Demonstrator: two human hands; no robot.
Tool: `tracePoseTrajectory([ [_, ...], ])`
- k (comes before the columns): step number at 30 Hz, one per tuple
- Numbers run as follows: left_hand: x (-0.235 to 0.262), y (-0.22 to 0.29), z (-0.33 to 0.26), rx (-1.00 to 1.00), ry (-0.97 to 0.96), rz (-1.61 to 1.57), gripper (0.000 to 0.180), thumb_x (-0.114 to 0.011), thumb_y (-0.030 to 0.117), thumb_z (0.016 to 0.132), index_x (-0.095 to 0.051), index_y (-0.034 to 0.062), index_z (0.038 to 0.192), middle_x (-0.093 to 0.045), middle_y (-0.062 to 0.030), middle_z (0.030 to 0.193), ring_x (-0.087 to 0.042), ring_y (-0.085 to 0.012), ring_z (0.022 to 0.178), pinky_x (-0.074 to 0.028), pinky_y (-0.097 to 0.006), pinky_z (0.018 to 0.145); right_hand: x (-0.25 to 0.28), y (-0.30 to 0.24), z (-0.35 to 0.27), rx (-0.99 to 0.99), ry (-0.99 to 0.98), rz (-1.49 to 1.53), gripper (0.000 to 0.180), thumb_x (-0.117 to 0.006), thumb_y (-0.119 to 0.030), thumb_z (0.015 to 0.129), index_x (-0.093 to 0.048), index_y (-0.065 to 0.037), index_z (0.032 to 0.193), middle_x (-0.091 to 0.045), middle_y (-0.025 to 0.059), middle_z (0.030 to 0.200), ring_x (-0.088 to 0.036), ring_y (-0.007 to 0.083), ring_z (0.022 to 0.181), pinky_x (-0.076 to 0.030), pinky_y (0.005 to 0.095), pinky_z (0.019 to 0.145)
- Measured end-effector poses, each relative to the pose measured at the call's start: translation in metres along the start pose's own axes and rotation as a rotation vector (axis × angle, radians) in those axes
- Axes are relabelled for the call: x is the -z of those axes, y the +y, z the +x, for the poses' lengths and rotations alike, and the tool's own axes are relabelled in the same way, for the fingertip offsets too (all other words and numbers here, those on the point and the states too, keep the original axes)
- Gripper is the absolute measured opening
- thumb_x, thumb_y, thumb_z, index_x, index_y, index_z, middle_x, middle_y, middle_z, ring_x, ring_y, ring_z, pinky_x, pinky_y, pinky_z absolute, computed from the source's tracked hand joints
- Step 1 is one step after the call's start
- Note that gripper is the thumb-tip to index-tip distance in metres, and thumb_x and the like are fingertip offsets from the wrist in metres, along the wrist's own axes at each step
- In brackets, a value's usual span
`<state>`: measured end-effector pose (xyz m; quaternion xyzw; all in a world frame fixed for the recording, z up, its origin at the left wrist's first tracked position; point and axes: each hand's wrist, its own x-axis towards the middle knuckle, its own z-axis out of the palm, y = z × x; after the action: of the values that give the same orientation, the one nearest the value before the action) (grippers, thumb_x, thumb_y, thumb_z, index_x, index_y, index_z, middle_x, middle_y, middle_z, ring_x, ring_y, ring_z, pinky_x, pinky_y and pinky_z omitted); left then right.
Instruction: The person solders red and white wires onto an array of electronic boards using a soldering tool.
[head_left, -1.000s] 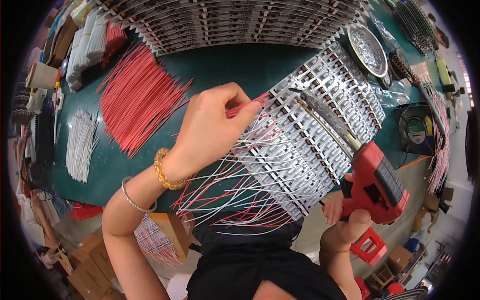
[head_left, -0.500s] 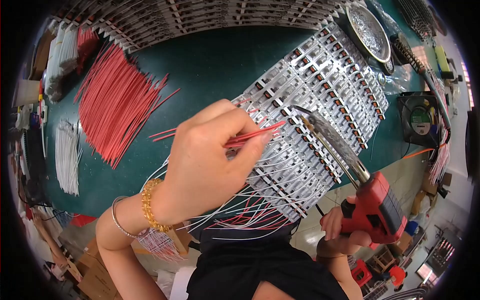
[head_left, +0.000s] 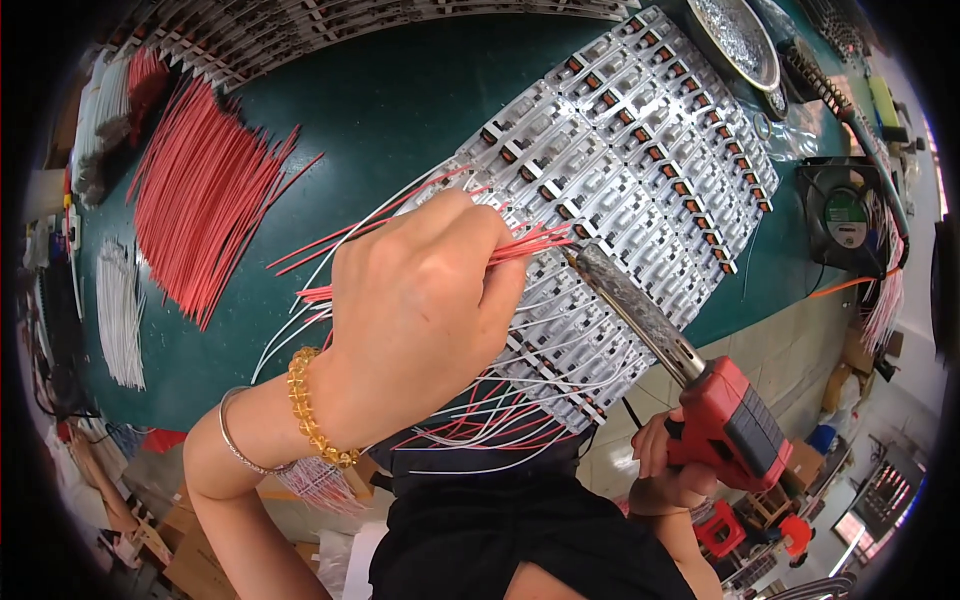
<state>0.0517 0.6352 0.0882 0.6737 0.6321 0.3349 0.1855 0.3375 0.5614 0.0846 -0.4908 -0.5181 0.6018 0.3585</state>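
My left hand (head_left: pixel 420 290) is closed on a small bunch of red wires (head_left: pixel 525 245), pinched between thumb and fingers. Their ends poke out to the right, over a silvery panel of small switch-like parts (head_left: pixel 600 150). From the lower right, my right hand (head_left: pixel 672 470) grips a red and black soldering gun (head_left: pixel 735 425). Its tip meets the panel right beside the ends of the held wires; whether the two touch is too small to tell. White wires (head_left: pixel 575 380) and some red ones run from the panel's near rows and hang over the table edge.
On the green table (head_left: pixel 400 110) at left lie a big heap of red wires (head_left: pixel 200 210) and a smaller white wire bundle (head_left: pixel 120 315). More panels (head_left: pixel 300 35) stand along the back. A round metal dish (head_left: pixel 735 45) and a black fan (head_left: pixel 845 215) are at right.
The soldering gun has moved down and left, its tip now at the panel by the wire ends. The view has shifted slightly; my left hand still holds the red wires.
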Motion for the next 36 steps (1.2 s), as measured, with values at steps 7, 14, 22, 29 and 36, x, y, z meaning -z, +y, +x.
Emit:
tracePoseTrajectory([
  [7, -0.002, 0.0, -0.001, -0.035, -0.001, 0.068, 0.017, -0.068, 0.007, 0.073, -0.052, 0.0032, 0.068, -0.052, -0.0089, 0.067, -0.057, -0.0267, 0.058, -0.042, -0.037, 0.048, 0.0, -0.001, -0.003, -0.095, 0.059, 0.178, 0.083, -0.075, -0.063, 0.068, -0.057, 0.005, 0.112, -0.055, 0.001, 0.057, -0.05, 0.0101, 0.048, -0.037, 0.0241, 0.046],
  [14, -0.003, 0.0, -0.002, -0.058, 0.023, 0.082, 0.018, -0.068, 0.007, 0.073, -0.051, 0.0036, 0.068, -0.051, -0.0084, 0.067, -0.057, -0.0259, 0.059, -0.042, -0.037, 0.048, -0.005, -0.004, -0.002, 0.011, 0.023, 0.123, 0.085, -0.064, -0.066, 0.077, -0.049, 0.004, 0.123, -0.045, -0.0041, 0.05, -0.047, 0.0114, 0.04, -0.04, 0.0264, 0.047],
  [22, -0.004, -0.001, -0.002, -0.07, 0.032, 0.094, 0.018, -0.067, 0.007, 0.072, -0.051, 0.0034, 0.067, -0.052, -0.0088, 0.067, -0.057, -0.0262, 0.058, -0.042, -0.037, 0.048, -0.007, -0.004, 0.003, -0.072, 0.034, 0.084, 0.081, -0.067, -0.064, 0.076, -0.05, 0.004, 0.116, -0.047, -0.0018, 0.05, -0.047, 0.0123, 0.04, -0.039, 0.0267, 0.046],
  [29, -0.004, 0.001, -0.003, -0.073, 0.041, 0.116, 0.017, -0.067, 0.007, 0.073, -0.052, 0.0029, 0.068, -0.053, -0.0089, 0.067, -0.056, -0.0268, 0.058, -0.042, -0.037, 0.048, -0.008, -0.005, 0.001, -0.015, 0.08, 0.04, 0.085, -0.069, -0.065, 0.073, -0.049, 0.005, 0.116, -0.046, -0.0018, 0.05, -0.046, 0.0126, 0.039, -0.039, 0.0269, 0.046],
  [36, -0.006, -0.001, -0.003, -0.074, 0.034, 0.123, 0.013, -0.069, 0.008, 0.074, -0.057, 0.0026, 0.07, -0.055, -0.0078, 0.07, -0.056, -0.0257, 0.056, -0.042, -0.035, 0.048, -0.01, -0.004, -0.003, -0.006, 0.119, 0.073, 0.09, -0.065, -0.067, 0.075, -0.045, 0.006, 0.124, -0.044, -0.0025, 0.048, -0.045, 0.0123, 0.038, -0.04, 0.0268, 0.046],
])
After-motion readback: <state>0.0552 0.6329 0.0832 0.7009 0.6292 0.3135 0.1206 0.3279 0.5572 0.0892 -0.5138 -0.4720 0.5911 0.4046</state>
